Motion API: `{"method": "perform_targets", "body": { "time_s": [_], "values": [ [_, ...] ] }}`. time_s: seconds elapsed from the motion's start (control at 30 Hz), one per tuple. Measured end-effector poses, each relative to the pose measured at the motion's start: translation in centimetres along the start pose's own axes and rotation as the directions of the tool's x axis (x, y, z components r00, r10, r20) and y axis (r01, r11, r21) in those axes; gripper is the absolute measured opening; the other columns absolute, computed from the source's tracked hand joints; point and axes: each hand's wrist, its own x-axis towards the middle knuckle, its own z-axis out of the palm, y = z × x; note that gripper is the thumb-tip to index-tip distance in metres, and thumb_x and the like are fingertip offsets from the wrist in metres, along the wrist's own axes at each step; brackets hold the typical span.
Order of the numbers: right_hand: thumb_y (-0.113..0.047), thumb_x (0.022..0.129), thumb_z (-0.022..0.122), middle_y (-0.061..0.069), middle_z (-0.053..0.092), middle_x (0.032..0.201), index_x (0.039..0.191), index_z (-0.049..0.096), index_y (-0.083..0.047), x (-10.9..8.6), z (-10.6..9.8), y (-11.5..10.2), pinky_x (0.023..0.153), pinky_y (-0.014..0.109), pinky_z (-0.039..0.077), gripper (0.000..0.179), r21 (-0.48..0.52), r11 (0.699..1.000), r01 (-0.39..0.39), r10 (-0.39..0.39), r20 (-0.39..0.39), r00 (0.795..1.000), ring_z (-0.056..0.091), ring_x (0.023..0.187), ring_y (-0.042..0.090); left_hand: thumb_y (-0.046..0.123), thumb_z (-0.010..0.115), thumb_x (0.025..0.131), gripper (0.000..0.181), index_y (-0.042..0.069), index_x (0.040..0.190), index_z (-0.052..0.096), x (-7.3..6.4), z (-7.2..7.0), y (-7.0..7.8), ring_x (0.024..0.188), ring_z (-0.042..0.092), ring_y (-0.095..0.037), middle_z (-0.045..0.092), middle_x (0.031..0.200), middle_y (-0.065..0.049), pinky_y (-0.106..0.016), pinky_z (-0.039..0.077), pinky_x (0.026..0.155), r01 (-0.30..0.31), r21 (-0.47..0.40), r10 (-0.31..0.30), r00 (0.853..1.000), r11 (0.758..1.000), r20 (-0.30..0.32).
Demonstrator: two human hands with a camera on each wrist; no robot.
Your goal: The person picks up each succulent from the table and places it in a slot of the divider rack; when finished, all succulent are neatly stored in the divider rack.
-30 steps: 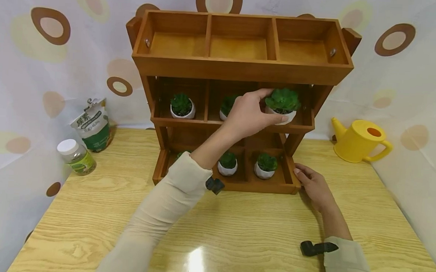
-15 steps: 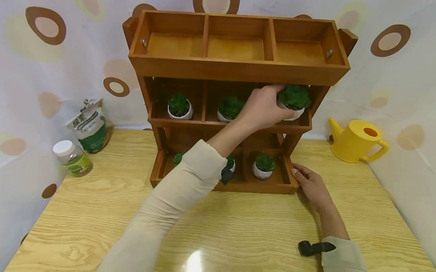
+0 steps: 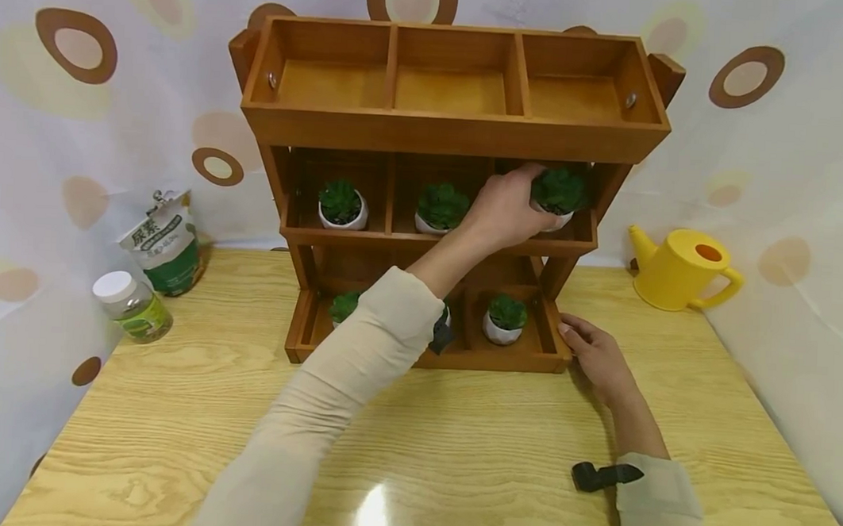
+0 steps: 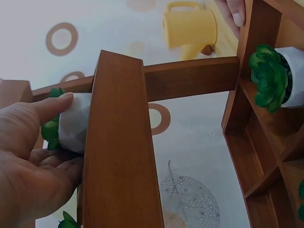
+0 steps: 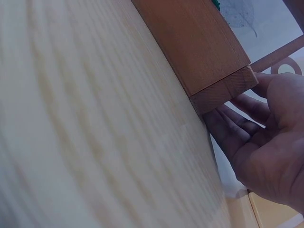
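Note:
My left hand (image 3: pixel 505 208) grips a small potted succulent (image 3: pixel 559 192) by its white pot, in the right compartment of the wooden rack's middle tier. Seen from the left wrist, the thumb (image 4: pixel 61 102) lies over the white pot (image 4: pixel 75 121) and the fingers are beneath it; the tier's front board hides part of the pot. Down at the rack's (image 3: pixel 457 138) lower right end, my right hand (image 3: pixel 602 364) rests its fingertips against the bottom tier's side. Two more succulents, left (image 3: pixel 342 205) and middle (image 3: pixel 442 208), stand in the middle tier.
The bottom tier holds succulents, including one on the right (image 3: pixel 505 319); my left sleeve partly covers others. A yellow watering can (image 3: pixel 684 269) stands right of the rack. To the left are a green-and-white pouch (image 3: pixel 168 246) and a white-lidded jar (image 3: pixel 133 307).
My left hand has carried the succulent rightward and farther into the middle tier's right compartment. The middle succulent shows more fully now. My right hand stays at the rack's side.

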Motion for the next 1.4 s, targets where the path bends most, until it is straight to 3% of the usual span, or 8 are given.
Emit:
{"method": "perform_targets", "body": {
  "time_s": [0.3, 0.57, 0.83, 1.13, 1.4],
  "values": [
    [-0.042, 0.11, 0.04, 0.022, 0.041, 0.158, 0.159, 0.032, -0.006, 0.1, 0.0, 0.1, 0.089, 0.005, 0.044, 0.062, 0.001, 1.0, -0.008, 0.008, -0.002, 1.0, 0.044, 0.142, 0.033, 0.033, 0.072, 0.095, 0.075, 0.014, 0.158, 0.034, 0.1, 0.4, 0.4, 0.128, 0.06, -0.02, 0.057, 0.148, -0.004, -0.03, 0.049, 0.106, 0.027, 0.064, -0.029, 0.999, 0.998, 0.043],
    [-0.043, 0.109, 0.041, 0.022, 0.042, 0.158, 0.159, 0.032, -0.005, -0.2, 0.0, -0.2, 0.088, 0.006, 0.046, 0.063, -0.003, 1.0, -0.008, 0.008, -0.001, 1.0, 0.052, 0.132, 0.017, 0.033, 0.07, 0.096, 0.072, 0.011, 0.156, 0.036, 0.1, 0.8, 0.8, 0.122, 0.064, -0.019, 0.061, 0.142, -0.005, -0.028, 0.052, 0.101, 0.032, 0.142, -0.037, 0.999, 0.989, 0.034],
    [-0.044, 0.109, 0.041, 0.022, 0.041, 0.158, 0.159, 0.032, -0.006, -0.1, 0.1, -0.1, 0.088, 0.005, 0.045, 0.064, -0.009, 1.0, -0.008, 0.008, -0.003, 1.0, 0.047, 0.139, 0.03, 0.034, 0.07, 0.096, 0.069, 0.009, 0.153, 0.04, 0.0, 1.2, 0.7, 0.116, 0.067, -0.019, 0.065, 0.135, -0.005, -0.028, 0.055, 0.095, 0.028, 0.188, -0.031, 0.999, 0.982, 0.013],
    [-0.043, 0.109, 0.04, 0.022, 0.041, 0.158, 0.159, 0.032, -0.005, 0.0, 0.1, -0.1, 0.089, 0.005, 0.043, 0.063, -0.013, 1.0, -0.01, 0.01, 0.005, 1.0, 0.044, 0.142, 0.034, 0.035, 0.074, 0.093, 0.048, 0.008, 0.13, 0.061, -0.5, 1.1, 0.7, 0.104, 0.071, -0.02, 0.071, 0.117, -0.004, -0.03, 0.058, 0.088, 0.055, 0.222, -0.048, 0.998, 0.973, -0.037],
    [-0.042, 0.11, 0.039, 0.023, 0.041, 0.158, 0.159, 0.031, -0.005, -0.1, 0.0, -0.3, 0.088, 0.006, 0.045, 0.062, -0.021, 1.0, -0.019, 0.019, 0.007, 1.0, 0.046, 0.14, 0.032, 0.036, 0.077, 0.091, 0.064, 0.017, 0.147, 0.053, -0.9, 0.5, 0.7, 0.113, 0.068, -0.018, 0.066, 0.135, 0.0, -0.029, 0.056, 0.094, 0.037, 0.16, -0.036, 0.999, 0.986, -0.012]
  ]
}}
